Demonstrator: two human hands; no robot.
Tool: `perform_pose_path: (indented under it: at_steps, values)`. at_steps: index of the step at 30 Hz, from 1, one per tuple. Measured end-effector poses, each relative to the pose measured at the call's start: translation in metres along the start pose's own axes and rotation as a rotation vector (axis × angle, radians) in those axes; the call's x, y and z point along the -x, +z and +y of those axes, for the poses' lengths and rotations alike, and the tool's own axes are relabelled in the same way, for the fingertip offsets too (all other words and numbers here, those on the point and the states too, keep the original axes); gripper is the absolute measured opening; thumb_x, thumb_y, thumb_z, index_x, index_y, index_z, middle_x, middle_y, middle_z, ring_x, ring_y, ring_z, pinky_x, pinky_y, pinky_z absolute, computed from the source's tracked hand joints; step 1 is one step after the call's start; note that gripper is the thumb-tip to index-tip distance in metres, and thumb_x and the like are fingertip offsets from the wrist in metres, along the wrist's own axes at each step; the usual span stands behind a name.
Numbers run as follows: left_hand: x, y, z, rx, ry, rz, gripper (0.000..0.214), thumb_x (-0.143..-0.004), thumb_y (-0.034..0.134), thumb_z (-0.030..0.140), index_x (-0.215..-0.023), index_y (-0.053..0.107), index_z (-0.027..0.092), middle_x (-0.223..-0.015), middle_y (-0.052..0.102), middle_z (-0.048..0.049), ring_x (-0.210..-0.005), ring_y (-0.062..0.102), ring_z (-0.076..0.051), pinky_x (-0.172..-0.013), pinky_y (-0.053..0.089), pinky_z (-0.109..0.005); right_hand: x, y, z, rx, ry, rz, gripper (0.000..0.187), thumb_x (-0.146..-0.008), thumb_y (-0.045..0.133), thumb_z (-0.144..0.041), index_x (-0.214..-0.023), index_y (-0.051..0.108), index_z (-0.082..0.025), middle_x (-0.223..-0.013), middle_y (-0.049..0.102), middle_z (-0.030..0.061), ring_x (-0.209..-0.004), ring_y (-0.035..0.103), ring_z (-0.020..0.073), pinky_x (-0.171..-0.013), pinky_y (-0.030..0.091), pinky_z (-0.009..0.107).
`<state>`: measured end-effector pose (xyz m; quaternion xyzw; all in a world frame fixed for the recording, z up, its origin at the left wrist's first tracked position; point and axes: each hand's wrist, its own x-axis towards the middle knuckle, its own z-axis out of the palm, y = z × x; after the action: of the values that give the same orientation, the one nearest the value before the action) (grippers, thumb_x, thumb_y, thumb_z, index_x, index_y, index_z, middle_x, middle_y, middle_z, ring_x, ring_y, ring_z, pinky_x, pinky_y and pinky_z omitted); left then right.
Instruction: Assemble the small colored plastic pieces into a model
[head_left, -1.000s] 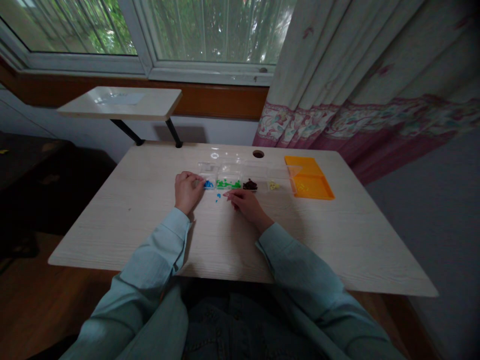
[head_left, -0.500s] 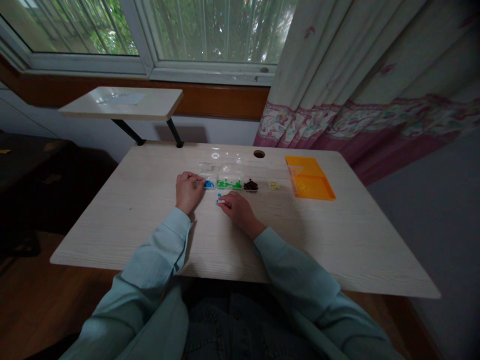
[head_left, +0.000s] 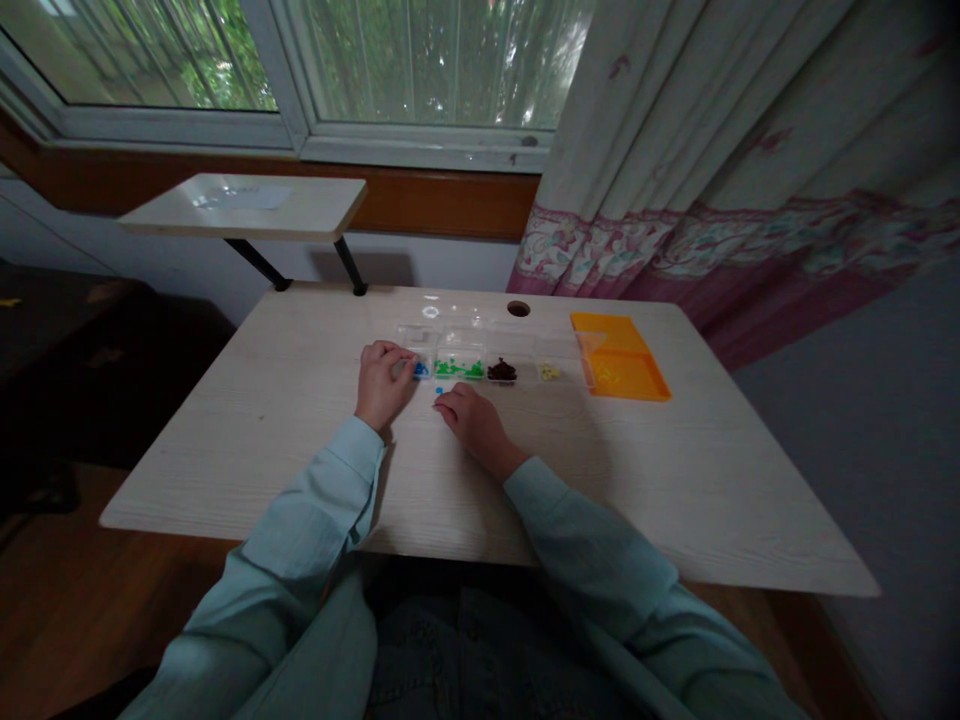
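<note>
My left hand point(head_left: 384, 384) is at the left end of a clear plastic box point(head_left: 517, 345). Its thumb and fingertips close together over the small blue pieces point(head_left: 421, 369); whatever lies between them is hidden. On the table just in front of the box, my right hand point(head_left: 475, 422) is closed in a pinch. Only a sliver of a small white piece shows at its fingertips. A loose blue piece point(head_left: 439, 391) lies just beyond those fingers. Other compartments hold green pieces point(head_left: 459, 369), dark brown pieces point(head_left: 502, 370) and pale yellow pieces point(head_left: 550, 372).
An orange tray point(head_left: 637, 375) lies right of the box, partly under its clear end, with a few yellow bits in it. A round cable hole point(head_left: 518, 309) is near the table's back edge. A small raised shelf point(head_left: 247, 205) stands at the back left.
My left hand has moved slightly right, covering more of the blue pieces. My right hand has turned a little, so the white piece in its pinch shows less.
</note>
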<state>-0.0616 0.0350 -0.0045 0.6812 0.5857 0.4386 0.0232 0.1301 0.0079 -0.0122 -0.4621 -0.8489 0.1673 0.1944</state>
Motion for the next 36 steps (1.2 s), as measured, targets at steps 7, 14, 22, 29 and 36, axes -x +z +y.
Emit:
perform_pose_path:
  at_steps: [7,14,22,29,36]
  values:
    - [0.001,0.000,0.002,0.006,0.007,-0.013,0.017,-0.088,0.059,0.035,-0.090,0.071,0.022,-0.095,0.059,-0.0058,-0.099,0.053,-0.023,-0.094,0.041,-0.041,0.001,-0.002,-0.001,0.009,-0.019,0.017,0.020,-0.094,0.050,-0.024,-0.095,0.069,-0.018,-0.095,0.062,0.0071,-0.079,0.057,0.0158,-0.069,0.042,0.025]
    - [0.001,0.000,0.001,0.024,0.034,0.006,0.018,-0.088,0.059,0.036,-0.091,0.071,0.023,-0.094,0.059,-0.0057,-0.099,0.053,-0.023,-0.093,0.041,-0.040,0.001,0.000,0.004,-0.104,-0.018,0.045,0.019,-0.093,0.052,-0.021,-0.089,0.071,-0.018,-0.093,0.064,0.0066,-0.082,0.058,0.0158,-0.074,0.044,0.025]
    - [0.001,-0.001,0.003,0.020,0.040,-0.005,0.018,-0.088,0.060,0.036,-0.090,0.071,0.023,-0.094,0.059,-0.0058,-0.098,0.053,-0.023,-0.092,0.041,-0.041,-0.005,-0.002,0.015,-0.357,0.030,0.123,0.011,-0.083,0.063,-0.019,-0.078,0.073,-0.018,-0.076,0.066,0.0035,-0.076,0.057,0.0154,-0.074,0.042,0.028]
    - [0.001,0.001,0.004,0.014,0.035,-0.008,0.018,-0.089,0.059,0.035,-0.090,0.071,0.023,-0.095,0.059,-0.0058,-0.099,0.054,-0.023,-0.093,0.041,-0.041,-0.007,-0.014,0.019,-0.852,0.275,0.092,0.023,-0.076,0.065,-0.040,-0.078,0.071,-0.018,-0.046,0.048,-0.0060,-0.042,0.040,0.0099,-0.046,0.030,0.024]
    - [0.001,0.001,0.003,0.025,0.076,0.001,0.017,-0.089,0.060,0.034,-0.089,0.071,0.022,-0.093,0.060,-0.0054,-0.097,0.054,-0.022,-0.092,0.042,-0.041,-0.007,-0.019,0.022,-1.163,0.355,0.140,0.032,-0.068,0.072,-0.048,-0.078,0.068,-0.017,-0.051,0.047,-0.0065,-0.045,0.037,0.0072,-0.045,0.027,0.023]
